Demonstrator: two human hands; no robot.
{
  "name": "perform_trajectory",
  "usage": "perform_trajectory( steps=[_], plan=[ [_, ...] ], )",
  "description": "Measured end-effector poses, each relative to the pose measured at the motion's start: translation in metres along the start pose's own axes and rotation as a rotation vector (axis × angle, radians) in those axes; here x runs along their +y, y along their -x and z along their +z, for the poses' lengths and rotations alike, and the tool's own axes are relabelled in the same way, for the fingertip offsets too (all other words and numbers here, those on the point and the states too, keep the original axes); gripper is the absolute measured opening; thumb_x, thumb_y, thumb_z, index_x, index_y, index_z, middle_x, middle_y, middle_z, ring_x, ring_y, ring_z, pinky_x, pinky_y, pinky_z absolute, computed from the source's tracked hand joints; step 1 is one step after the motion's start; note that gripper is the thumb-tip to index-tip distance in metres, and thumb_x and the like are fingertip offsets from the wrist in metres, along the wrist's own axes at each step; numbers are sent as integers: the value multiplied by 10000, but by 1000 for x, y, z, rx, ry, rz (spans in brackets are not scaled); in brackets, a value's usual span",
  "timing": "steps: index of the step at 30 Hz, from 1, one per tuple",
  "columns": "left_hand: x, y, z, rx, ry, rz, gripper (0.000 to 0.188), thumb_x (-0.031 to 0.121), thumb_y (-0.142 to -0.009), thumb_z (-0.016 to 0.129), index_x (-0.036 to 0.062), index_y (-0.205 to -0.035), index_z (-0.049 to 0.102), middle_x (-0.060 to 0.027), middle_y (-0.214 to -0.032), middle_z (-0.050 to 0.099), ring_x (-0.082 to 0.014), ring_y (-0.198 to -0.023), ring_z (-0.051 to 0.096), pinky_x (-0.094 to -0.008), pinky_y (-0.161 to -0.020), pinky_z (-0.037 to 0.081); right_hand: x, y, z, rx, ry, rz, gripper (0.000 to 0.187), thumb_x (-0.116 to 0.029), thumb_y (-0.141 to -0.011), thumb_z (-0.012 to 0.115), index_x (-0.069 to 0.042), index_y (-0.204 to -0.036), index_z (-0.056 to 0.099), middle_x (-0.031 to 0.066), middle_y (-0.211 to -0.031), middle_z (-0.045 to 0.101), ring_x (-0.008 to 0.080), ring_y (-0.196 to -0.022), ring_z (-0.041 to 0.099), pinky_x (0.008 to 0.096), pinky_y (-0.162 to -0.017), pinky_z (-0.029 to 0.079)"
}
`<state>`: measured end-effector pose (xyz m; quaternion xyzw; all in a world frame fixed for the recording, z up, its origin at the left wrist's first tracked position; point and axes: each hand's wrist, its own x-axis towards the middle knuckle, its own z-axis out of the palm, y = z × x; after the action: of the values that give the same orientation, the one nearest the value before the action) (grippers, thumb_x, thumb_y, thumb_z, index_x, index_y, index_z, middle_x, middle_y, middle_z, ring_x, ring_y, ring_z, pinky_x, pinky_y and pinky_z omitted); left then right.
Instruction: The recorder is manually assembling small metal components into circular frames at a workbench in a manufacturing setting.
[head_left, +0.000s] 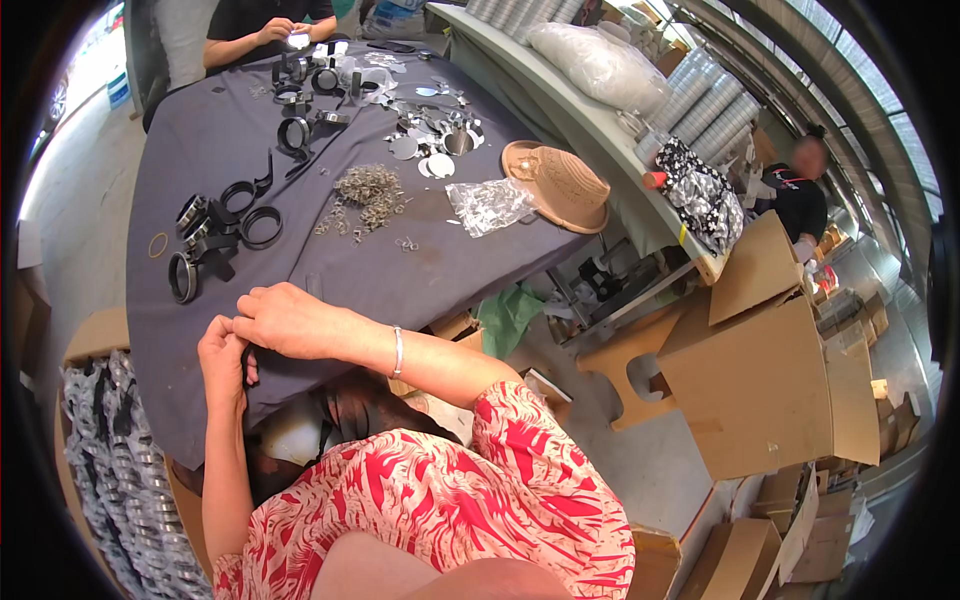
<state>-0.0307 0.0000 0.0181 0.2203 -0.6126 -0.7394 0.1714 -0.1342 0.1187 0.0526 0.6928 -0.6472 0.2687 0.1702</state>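
At the near edge of the grey cloth-covered table (420, 265), my left hand (222, 352) and my right hand (285, 320) meet with fingers pinched together. A small dark bit shows beside the left fingers, but what they hold is mostly hidden. Just beyond lie several black ring-shaped parts (262, 228), some with straps or arms attached. Farther right is a heap of small metal clips (368, 194). A few loose clips (407, 244) lie nearer to me. Behind the heap are scattered round silver discs (438, 165).
A clear bag of silver pieces (488, 206) and a straw hat (560, 185) lie at the table's right. On my left stands a carton of plastic-wrapped parts (120, 470). Open cardboard boxes (760, 380) crowd the right. Another person's hands (280, 32) work at the far end.
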Motion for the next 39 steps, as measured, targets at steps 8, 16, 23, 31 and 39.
perform_trajectory(
  steps=[8,16,23,31,39],
  plan=[
    [4,0,1,-36,30,-35,118,76,-824,537,75,-734,461,-19,-513,472,-81,-322,376,-199,-292,287,15,2,6,-19,-170,43,144,-124,-673,647,-42,-708,534,90,-712,487,272,-705,542,383,-577,447],
    [8,2,6,-52,4,43,98,67,-758,558,39,-685,499,-18,-518,449,-92,-328,391,-231,-294,252,20,-2,-15,-243,-219,259,197,-197,-721,652,-52,-853,639,122,-842,602,290,-789,582,361,-686,483],
    [14,4,3,-8,16,-89,63,61,-767,587,29,-751,535,-24,-538,498,-66,-345,408,-211,-300,281,77,57,-82,96,-171,757,135,-61,-802,602,11,-910,638,26,-706,609,65,-637,528,218,-581,436],
    [11,8,2,2,-1,-90,63,63,-772,595,29,-762,543,-8,-557,503,-51,-383,421,-201,-299,281,53,63,-39,-169,-39,706,351,-196,-774,669,13,-1046,595,148,-898,596,244,-770,595,326,-680,472],
    [11,4,9,0,-18,-82,33,67,-781,578,50,-778,550,8,-524,479,-39,-353,405,-184,-293,290,60,50,-24,-244,-103,777,333,-47,-650,739,0,-913,540,73,-793,542,169,-695,550,304,-606,460]
  ],
)
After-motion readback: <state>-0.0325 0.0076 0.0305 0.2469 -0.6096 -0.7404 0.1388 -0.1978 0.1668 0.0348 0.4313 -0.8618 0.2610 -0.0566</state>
